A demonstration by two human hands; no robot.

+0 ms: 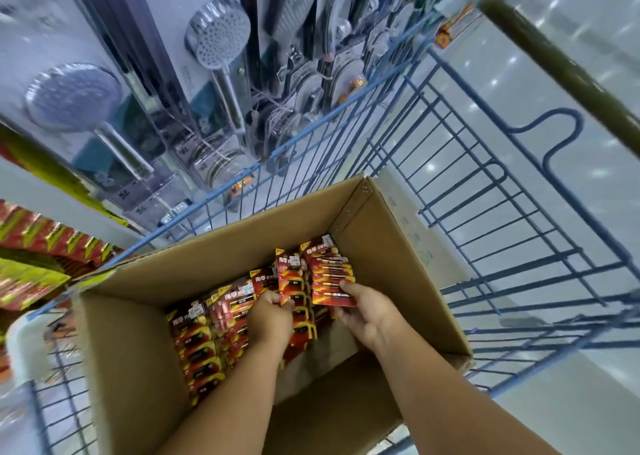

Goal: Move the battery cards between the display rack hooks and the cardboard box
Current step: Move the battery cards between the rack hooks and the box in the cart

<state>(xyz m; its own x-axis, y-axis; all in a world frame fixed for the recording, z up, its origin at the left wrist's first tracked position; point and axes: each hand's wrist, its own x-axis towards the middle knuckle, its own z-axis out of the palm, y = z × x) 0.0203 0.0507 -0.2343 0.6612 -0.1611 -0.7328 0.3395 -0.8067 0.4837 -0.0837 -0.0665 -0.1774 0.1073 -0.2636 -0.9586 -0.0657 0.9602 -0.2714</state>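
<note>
An open cardboard box (145, 333) sits in a blue wire cart and holds several red and yellow battery cards (197, 336) lying in rows. My left hand (270, 319) is inside the box and pinches the lower end of one upright battery card (289, 274). My right hand (367, 312) grips the bottom of a small stack of battery cards (329, 274) held up near the box's far right corner. Both forearms reach down into the box.
The blue wire cart (502, 212) surrounds the box, its olive handle bar (554, 63) at upper right. A display wall of packaged shower heads (218, 38) hangs beyond the cart. Red and yellow packaged goods (38, 246) fill shelves at the left. Shiny floor lies to the right.
</note>
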